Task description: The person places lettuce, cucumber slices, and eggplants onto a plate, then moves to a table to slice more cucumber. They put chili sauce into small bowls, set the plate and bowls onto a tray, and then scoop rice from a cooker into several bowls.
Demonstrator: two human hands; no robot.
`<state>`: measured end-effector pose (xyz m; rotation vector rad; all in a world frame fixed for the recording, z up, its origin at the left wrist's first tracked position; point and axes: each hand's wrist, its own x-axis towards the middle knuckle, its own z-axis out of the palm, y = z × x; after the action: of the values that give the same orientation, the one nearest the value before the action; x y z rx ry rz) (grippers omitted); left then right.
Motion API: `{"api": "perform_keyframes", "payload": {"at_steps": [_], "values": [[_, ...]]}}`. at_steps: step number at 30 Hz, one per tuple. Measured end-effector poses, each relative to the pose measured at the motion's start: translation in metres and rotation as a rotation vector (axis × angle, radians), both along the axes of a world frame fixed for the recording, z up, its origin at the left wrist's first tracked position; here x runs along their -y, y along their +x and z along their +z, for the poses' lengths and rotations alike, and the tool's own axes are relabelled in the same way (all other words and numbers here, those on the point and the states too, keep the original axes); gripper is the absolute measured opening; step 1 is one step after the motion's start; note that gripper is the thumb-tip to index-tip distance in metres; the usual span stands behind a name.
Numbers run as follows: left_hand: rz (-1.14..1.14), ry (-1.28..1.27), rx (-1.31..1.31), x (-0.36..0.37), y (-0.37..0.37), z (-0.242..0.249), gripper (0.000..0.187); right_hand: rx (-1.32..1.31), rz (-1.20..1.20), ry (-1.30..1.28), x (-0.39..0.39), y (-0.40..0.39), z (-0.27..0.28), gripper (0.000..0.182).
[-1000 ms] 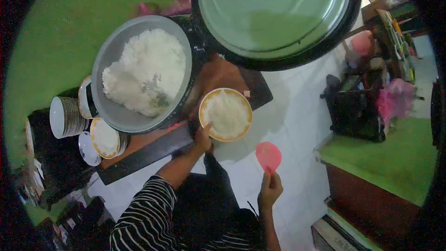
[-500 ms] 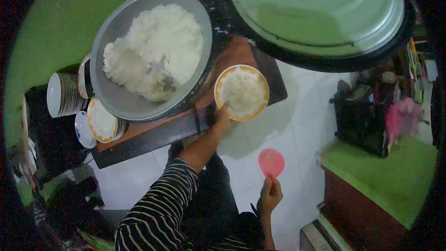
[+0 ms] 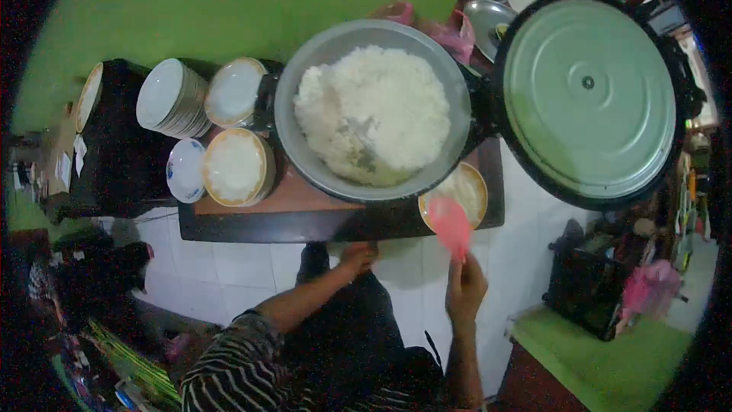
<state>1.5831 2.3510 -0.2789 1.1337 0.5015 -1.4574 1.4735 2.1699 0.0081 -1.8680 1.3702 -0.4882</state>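
My right hand is closed around the handle of a pink rice paddle. The paddle is slightly blurred and overlaps a yellow-rimmed plate of rice near the table's front right corner. My left hand is beside the table's front edge, holding nothing, its fingers loosely apart. Behind both hands stands a large grey rice cooker with a mound of white rice, hollowed toward the front. Its round lid is tilted open on the right.
On the table, left of the cooker, are a stack of white plates, yellow-rimmed plates and a flower-patterned plate. Metal dishes and a pink plastic bag lie behind. A green-topped surface stands lower right.
My left hand has let go of the plate of rice, which now rests on the table, and drawn back. My right hand has raised the paddle toward the plate. The view has shifted.
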Motion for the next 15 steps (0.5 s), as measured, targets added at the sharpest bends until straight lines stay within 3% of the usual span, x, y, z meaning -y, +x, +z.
{"api": "perform_keyframes", "payload": {"at_steps": [1,2,3,4,5,6,7,8,10,12,14,15], "values": [[0.110,0.089,0.030,-0.029,0.012,0.017,0.021,-0.130,0.126,-0.072,0.022,0.021,0.006,0.025],[-0.037,0.204,0.224,-0.058,0.035,0.012,0.022,-0.354,0.224,-0.299,0.042,0.042,0.007,0.029],[-0.249,0.158,0.716,-0.099,0.058,-0.032,0.026,-0.581,0.318,-0.529,0.061,0.063,0.006,0.033],[-0.075,0.195,0.840,-0.139,0.094,-0.064,0.025,-0.614,0.386,-0.615,0.087,0.085,0.006,0.035],[0.104,0.240,0.962,-0.180,0.130,-0.088,0.023,-0.641,0.439,-0.688,0.105,0.107,0.006,0.026],[0.286,0.279,1.080,-0.204,0.152,-0.099,0.022,-0.536,0.486,-0.840,0.134,0.101,-0.031,0.011],[0.296,0.421,1.075,-0.198,0.168,-0.065,0.032,-0.724,0.611,-0.946,0.150,0.117,-0.044,0.012],[0.309,0.573,1.070,-0.172,0.194,-0.002,0.044,-0.640,0.601,-0.865,0.145,0.132,-0.033,0.013],[0.217,0.639,1.550,-0.145,0.242,0.052,0.056,-0.814,0.775,-0.979,0.137,0.158,-0.038,0.010],[0.157,0.879,1.541,-0.173,0.269,-0.020,0.066,-0.766,0.868,-0.874,0.118,0.186,-0.024,0.009],[-0.131,1.012,1.182,-0.140,0.299,0.043,0.066,-0.841,0.954,-0.793,0.108,0.198,-0.012,0.008],[-0.221,1.044,1.229,-0.138,0.306,0.040,0.062,-0.932,1.003,-0.745,0.108,0.199,-0.018,0.009]]}}
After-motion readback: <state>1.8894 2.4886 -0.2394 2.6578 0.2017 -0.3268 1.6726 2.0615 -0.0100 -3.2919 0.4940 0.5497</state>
